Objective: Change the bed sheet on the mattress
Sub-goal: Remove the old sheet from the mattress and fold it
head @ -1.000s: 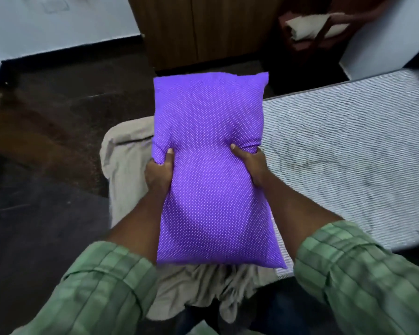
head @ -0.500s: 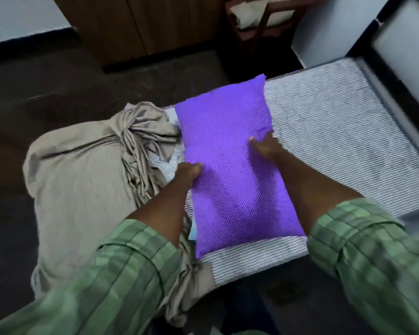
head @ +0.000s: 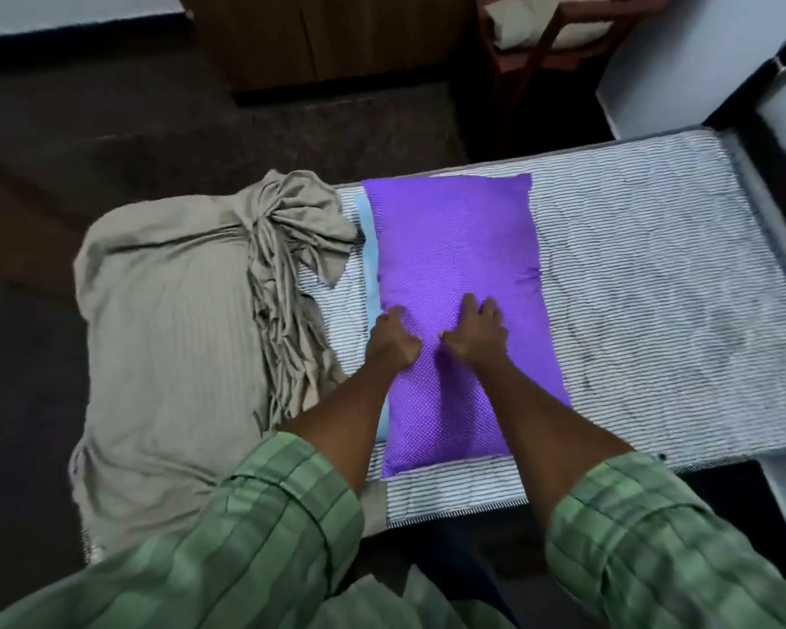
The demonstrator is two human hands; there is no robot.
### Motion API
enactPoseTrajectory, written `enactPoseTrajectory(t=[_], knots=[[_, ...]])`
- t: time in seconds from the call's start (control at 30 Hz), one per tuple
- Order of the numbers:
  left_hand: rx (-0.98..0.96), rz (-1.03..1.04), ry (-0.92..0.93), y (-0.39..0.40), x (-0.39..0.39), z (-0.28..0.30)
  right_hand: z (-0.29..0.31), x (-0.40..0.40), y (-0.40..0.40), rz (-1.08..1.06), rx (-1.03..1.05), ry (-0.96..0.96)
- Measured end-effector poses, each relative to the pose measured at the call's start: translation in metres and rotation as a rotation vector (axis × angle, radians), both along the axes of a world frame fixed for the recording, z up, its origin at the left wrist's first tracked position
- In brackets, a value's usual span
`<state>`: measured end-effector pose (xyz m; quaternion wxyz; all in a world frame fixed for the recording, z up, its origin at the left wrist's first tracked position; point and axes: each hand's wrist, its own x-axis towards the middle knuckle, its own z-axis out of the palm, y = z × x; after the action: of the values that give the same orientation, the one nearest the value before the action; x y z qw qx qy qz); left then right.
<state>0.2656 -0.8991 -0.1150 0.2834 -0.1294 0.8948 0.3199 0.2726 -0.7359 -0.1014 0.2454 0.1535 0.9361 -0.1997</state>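
Head view: the purple pillow [head: 459, 274] is lying flat across the striped sheet [head: 654, 320] on the mattress. I am pressing my left hand [head: 393, 335], fingers curled shut, against the pillow's edge at 9 o'clock. My right hand [head: 475, 331] is resting open, palm down, at the pillow's middle, gripping nothing. The bunched beige sheet [head: 173, 338] is covering the mattress end at 9 o'clock.
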Motion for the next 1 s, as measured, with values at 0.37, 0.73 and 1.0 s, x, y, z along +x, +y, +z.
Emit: enactPoseTrajectory(t=[0.37,0.73,1.0], knots=[[0.001,0.461,-0.013,-0.199,0.137,-0.077,-0.076,0.096,-0.238,0.497,-0.188,0.257],[-0.385,0.236,-0.019,-0.366,0.280,-0.193,-0.192,0.129,-0.407,1.170,-0.155,-0.035],[-0.251,0.652,0.314,-0.357,0.286,-0.237,-0.233,0.126,-0.423,1.565,0.011,0.310]])
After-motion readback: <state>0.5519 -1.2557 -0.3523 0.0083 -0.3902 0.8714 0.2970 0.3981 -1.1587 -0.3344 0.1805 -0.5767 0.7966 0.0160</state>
